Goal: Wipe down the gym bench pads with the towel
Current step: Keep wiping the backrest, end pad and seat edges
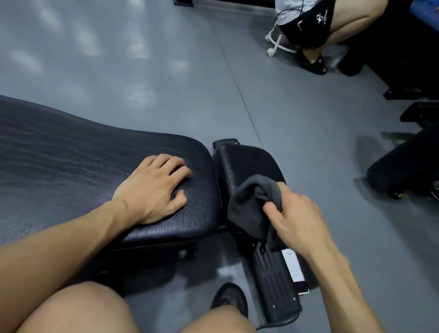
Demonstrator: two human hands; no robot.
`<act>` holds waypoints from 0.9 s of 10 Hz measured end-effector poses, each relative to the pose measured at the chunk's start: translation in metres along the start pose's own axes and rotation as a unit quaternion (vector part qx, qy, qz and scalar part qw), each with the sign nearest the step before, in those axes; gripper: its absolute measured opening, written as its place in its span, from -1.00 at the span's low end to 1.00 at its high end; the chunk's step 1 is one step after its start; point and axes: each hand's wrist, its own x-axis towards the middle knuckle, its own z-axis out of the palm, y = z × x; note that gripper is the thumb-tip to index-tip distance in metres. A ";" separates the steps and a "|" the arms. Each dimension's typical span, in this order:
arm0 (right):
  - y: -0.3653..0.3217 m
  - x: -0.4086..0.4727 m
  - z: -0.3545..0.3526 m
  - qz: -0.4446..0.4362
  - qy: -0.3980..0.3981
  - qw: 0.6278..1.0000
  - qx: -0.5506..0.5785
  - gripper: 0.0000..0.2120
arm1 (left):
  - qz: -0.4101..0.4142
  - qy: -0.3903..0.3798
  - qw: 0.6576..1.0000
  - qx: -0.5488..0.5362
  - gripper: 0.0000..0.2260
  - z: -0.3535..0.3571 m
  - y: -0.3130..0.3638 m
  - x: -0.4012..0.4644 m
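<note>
The right hand (296, 220) grips a dark grey towel (252, 206), fingers curled into its bunched folds; the cloth spills out to the left of the knuckles and lies on the small seat pad (246, 164), draping over that pad's near edge. The towel looks soft and napped. The left hand (155, 186) rests flat, fingers spread and holding nothing, on the near corner of the long back pad (62, 152), whose black vinyl is wrinkled and grained with rounded edges. A narrow gap separates the two pads. The floor (103, 41) is smooth, glossy grey.
</note>
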 end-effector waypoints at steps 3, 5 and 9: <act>0.021 -0.008 -0.011 -0.037 0.104 0.872 0.477 -0.88 | -0.003 0.012 1.000 -0.007 -0.63 0.006 -0.003 0.000; 0.013 -0.007 0.033 0.173 0.120 0.538 0.816 -0.75 | -0.002 0.018 1.000 -0.012 -0.63 0.003 -0.002 0.000; 0.036 0.013 0.023 0.056 0.225 0.861 0.453 -0.65 | -0.003 0.021 1.000 -0.014 -0.65 0.005 -0.003 0.000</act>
